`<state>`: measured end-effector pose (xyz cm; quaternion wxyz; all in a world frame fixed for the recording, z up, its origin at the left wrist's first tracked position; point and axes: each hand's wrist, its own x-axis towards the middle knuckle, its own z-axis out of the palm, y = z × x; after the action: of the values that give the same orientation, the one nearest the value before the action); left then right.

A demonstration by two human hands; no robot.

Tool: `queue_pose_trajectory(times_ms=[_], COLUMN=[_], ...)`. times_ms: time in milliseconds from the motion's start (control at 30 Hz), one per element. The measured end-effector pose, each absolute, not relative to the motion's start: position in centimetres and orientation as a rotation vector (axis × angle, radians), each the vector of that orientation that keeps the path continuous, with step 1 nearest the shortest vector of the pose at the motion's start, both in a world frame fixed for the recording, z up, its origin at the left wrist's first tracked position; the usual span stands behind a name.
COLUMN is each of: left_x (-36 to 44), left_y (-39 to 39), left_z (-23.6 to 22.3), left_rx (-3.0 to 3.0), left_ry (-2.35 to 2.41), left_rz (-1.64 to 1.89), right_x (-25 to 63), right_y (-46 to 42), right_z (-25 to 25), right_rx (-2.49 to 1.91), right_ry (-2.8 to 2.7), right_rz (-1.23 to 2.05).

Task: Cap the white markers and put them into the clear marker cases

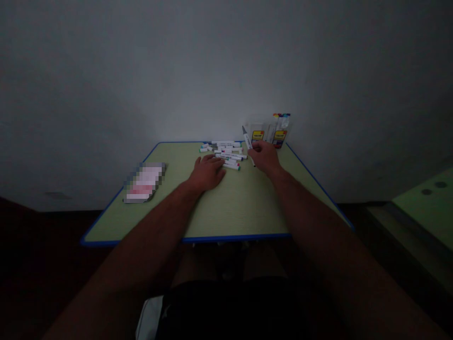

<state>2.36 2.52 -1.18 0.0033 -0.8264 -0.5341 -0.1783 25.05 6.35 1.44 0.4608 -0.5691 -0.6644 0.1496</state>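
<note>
My right hand point(266, 156) is closed round a white marker point(247, 139) with a grey cap, which it holds tilted above the far part of the table. My left hand point(208, 173) lies flat, fingers stretched out, at the near edge of a loose pile of white markers point(226, 144) with coloured ends. Its fingertips touch or partly cover some of them. Just behind my right hand stands a clear plastic case point(257, 127) with a yellow label. To its right, a second clear case point(280, 134) has several markers upright in it, their coloured ends on top.
The light green table point(226, 212) has a blue edge, and its far side meets a grey wall point(212, 71). A phone-like object point(146, 183), blurred out, lies at the left. Another green surface point(432, 208) stands low at the right.
</note>
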Motion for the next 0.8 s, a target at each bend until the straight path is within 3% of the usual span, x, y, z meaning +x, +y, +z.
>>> queue_pose_trajectory(times_ms=[800], left_x=[2.6], left_y=[1.2], left_z=[-0.4], left_rx=[-2.53], left_ry=[-1.588], left_rz=[-0.45], right_x=[24.9], right_y=[6.1], right_z=[1.6], right_rx=[-1.444], right_ry=[-1.661], right_rz=[0.34])
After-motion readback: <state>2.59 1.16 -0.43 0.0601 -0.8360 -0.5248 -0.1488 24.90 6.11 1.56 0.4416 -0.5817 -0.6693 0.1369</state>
